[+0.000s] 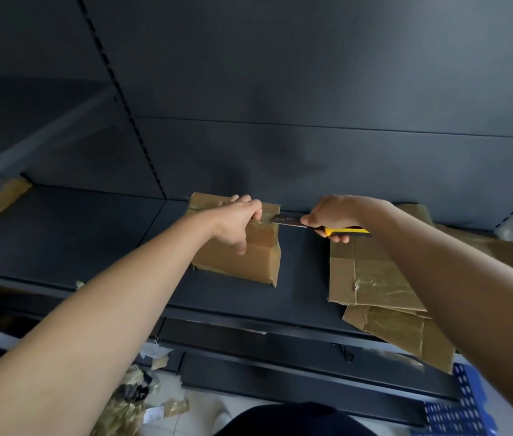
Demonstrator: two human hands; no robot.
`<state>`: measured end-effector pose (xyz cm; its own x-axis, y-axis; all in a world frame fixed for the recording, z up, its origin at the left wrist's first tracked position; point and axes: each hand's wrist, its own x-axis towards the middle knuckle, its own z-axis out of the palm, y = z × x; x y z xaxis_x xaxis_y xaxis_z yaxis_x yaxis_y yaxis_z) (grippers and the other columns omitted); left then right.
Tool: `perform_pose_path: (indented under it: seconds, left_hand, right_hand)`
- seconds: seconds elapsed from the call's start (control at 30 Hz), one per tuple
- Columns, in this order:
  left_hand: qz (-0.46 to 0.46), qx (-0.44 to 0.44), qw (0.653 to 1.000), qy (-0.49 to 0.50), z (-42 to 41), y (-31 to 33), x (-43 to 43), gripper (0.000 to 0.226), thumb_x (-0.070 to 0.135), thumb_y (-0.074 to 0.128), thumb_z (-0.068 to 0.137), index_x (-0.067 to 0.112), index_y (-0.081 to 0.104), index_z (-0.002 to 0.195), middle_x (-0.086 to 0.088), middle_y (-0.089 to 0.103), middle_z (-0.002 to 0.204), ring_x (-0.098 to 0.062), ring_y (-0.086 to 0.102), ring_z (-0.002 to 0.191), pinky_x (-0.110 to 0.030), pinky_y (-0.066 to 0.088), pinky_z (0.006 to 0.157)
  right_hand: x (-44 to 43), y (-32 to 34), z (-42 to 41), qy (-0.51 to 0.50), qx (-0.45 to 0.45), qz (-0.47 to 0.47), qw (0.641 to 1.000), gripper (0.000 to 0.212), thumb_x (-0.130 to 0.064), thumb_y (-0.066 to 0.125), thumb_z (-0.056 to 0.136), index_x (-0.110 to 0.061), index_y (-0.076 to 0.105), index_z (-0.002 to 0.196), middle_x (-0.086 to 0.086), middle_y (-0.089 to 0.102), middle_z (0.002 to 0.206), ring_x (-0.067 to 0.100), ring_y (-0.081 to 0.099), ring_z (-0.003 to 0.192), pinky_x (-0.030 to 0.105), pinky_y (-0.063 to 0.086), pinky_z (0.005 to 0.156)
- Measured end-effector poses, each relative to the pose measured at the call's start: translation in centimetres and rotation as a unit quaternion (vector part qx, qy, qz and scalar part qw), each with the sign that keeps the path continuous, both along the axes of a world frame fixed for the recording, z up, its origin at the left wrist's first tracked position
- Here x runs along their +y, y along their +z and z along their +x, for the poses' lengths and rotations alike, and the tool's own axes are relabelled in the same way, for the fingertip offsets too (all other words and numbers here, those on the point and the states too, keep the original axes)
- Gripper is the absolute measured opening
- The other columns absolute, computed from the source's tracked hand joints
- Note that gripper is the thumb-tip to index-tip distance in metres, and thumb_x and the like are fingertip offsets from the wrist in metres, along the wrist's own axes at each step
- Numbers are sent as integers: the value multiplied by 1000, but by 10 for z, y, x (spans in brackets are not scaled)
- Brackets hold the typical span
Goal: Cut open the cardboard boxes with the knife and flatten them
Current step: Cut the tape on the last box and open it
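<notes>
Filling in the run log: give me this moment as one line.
left hand holds taped box at top | right hand grips knife, blade at box's upper edge | flattened cardboard at right on shelf

Left hand, right hand: curled, outstretched.

bare shelf left of box – flattened cardboard crowds right.
</notes>
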<state>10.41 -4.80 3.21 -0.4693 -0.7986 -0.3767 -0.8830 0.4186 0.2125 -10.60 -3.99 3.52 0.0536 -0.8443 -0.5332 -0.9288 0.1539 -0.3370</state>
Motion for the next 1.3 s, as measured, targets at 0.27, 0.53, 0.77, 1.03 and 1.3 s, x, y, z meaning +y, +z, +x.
perform_pose_path:
  seconds: [0.27,0.53,0.77,1.03,1.3]
  left_hand:
    - [35,8,999,3,5,3,-5,58,8,78,68,27,37,104,6,36,110,-19,37,107,-34,41,79]
    - [35,-15,999,-11,7,4,-6,59,5,78,67,27,36,102,5,35,111,-18,37,104,-33,39,79]
    - [23,-22,999,-14,2,9,-2,54,0,74,71,23,36,103,5,34,109,-14,31,95,-29,28,76]
    - [23,-26,999,-15,0,12,0,55,0,75,70,21,38,104,5,35,108,-14,32,96,-29,27,77]
    - [28,13,999,24,13,8,-17,56,6,78,71,24,35,102,4,37,106,-16,38,96,-32,35,73]
  right_hand:
    - [-7,-5,3,27,27,5,999,44,-40,43,94,-10,51,63,6,52,49,22,46,43,28,41,57]
    - [-8,-7,19,66,22,7,998,43,-41,44,93,-10,52,63,5,53,49,20,46,41,30,43,62]
    - [-3,-5,21,70,17,21,997,44,-40,43,95,-10,50,63,4,51,47,19,43,40,30,41,62]
    - [1,-3,22,74,-9,100,992,47,-38,37,101,-8,50,67,4,51,46,20,44,40,33,38,63]
    - [8,3,0,57,-8,115,992,48,-39,37,102,-7,52,68,6,54,52,21,48,43,33,42,66]
